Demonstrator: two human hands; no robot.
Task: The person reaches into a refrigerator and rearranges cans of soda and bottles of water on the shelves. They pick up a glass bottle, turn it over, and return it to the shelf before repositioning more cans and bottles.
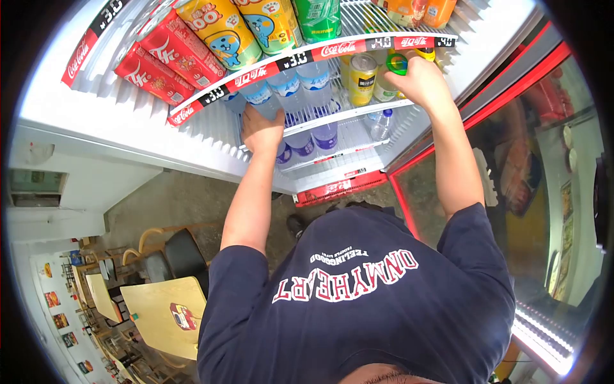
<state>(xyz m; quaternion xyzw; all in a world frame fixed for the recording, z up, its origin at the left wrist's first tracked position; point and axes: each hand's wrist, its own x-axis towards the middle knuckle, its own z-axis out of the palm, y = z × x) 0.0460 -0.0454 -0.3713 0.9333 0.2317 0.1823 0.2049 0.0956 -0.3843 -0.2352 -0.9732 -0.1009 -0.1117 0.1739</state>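
My left hand [261, 133] reaches onto the middle shelf of a drinks fridge. Its fingers and thumb are around the lower part of a clear water bottle [261, 96] with a blue-and-white label; some fingertips are hidden. Similar water bottles [316, 80] stand to its right. On the same shelf, at the right, my right hand [422, 82] is closed at the top of a green-capped bottle [396, 63], thumb below the cap; the far fingers are partly hidden. Just left of that bottle is a yellow can [362, 80].
Red cans [182, 54], yellow cans [217, 32] and a green can [318, 19] fill the upper shelf. Purple-labelled bottles [325, 136] stand below. The red-framed glass door [511, 153] is open at right. A wooden table [163, 313] is at lower left.
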